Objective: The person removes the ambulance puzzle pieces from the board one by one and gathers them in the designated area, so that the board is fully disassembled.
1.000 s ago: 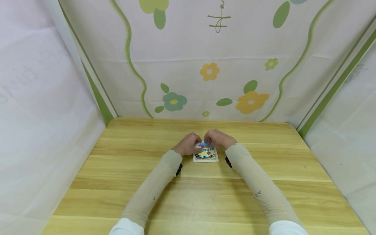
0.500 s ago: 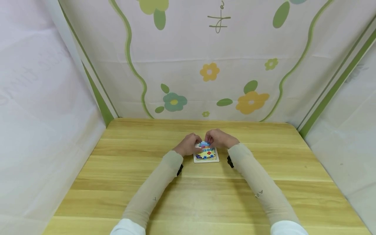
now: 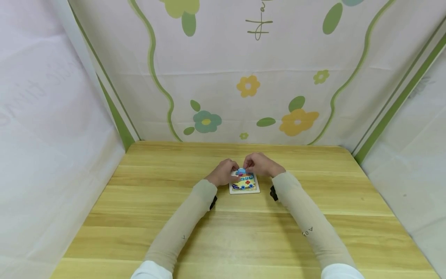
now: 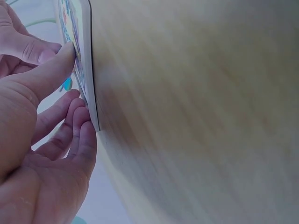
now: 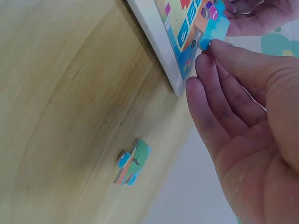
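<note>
**Right hand [image 3: 260, 164] pinched a blue puzzle piece [image 5: 216, 29] at the ambulance puzzle board [image 5: 157, 46]!**

A tight little huddle, this one! The two hands were close together but not clasped, and the white-rimmed puzzle board lay right between them on the wooden table [image 3: 237, 236]. On one side was the left hand [image 3: 222, 172], its thumb reaching onto the board's face, bent fingertips up against the edge; whether that made a real grip, one could not tell. On the other side, the right hand had the action: thumb and fingertips nipped the blue puzzle piece by its edge, just beside the left hand's fingers. Seated or standing proud of the board? That could not be made out. On the near side of both hands showed the yellow ambulance [image 3: 246, 183], red cross and all. And there, below the right palm, lay a loose piece [image 5: 133, 163] in green, blue and orange, apart from the board! Beige sleeves [image 3: 181, 226] ran back from both wrists, a black object [image 3: 274, 193] under each. Beyond the hands hung a pale, flower-printed cloth [image 3: 216, 89].
</note>
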`<state>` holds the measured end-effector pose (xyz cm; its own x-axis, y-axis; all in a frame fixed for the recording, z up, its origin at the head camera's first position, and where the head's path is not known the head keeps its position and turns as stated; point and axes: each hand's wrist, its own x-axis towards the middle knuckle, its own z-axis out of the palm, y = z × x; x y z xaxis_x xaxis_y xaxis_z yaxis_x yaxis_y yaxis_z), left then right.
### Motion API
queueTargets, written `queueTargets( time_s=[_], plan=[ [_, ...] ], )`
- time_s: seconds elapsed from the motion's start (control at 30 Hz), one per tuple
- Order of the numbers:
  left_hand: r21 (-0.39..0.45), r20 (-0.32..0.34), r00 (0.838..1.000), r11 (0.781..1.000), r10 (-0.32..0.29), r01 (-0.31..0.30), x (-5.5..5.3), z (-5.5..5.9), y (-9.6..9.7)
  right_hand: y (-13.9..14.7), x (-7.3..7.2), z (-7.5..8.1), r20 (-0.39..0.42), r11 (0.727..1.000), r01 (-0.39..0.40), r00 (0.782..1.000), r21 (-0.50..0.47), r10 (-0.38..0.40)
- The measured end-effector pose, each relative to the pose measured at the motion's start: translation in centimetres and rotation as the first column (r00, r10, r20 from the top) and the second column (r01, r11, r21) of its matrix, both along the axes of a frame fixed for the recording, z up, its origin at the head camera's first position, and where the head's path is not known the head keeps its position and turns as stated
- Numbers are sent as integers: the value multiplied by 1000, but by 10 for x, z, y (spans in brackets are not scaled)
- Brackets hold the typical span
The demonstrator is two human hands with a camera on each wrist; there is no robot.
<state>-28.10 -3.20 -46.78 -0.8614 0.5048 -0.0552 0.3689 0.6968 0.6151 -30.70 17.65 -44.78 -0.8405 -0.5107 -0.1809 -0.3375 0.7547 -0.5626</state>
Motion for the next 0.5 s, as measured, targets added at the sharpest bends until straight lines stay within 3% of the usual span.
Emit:
queueTargets(
  time_s=[0.17, 0.5],
  plan=[
    [-1, 2, 1000, 1000, -1, 1, 0, -1, 0, 1, 0, -2, 10, 999, 26, 1000, -24, -26],
    [-21, 4, 1000, 1000, -6, 6, 0, 1, 0, 0, 1, -1, 10, 1000, 6, 1000, -20, -6]
  ],
)
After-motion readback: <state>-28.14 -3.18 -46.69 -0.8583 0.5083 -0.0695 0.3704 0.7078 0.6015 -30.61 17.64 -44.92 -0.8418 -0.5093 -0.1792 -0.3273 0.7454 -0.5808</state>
